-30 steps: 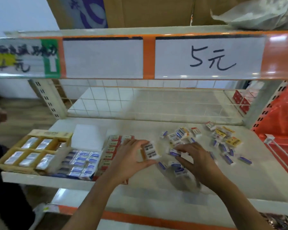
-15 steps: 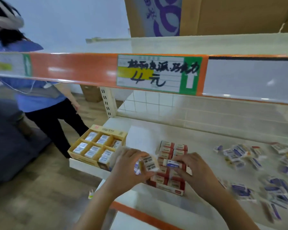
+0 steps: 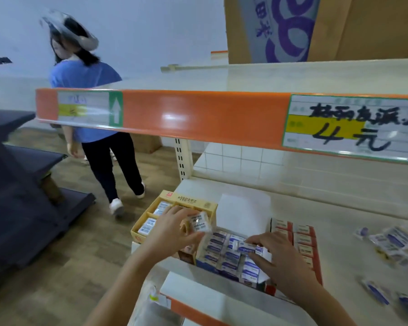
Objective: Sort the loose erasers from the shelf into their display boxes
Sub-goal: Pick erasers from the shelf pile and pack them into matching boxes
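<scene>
Landmark: blue box. Left of it, yellow box; above that, left hand, fingers pinching wrapped eraser by short sides. Over blue box, right hand, fingers clamped on blue eraser. Right, loose erasers on shelf. Light, firm, wrap likely slippery; grip edges.

Left hand grips a wrapped eraser above the yellow display box; right hand pinches a blue-sleeved eraser over the blue-eraser box. Loose erasers right.
</scene>
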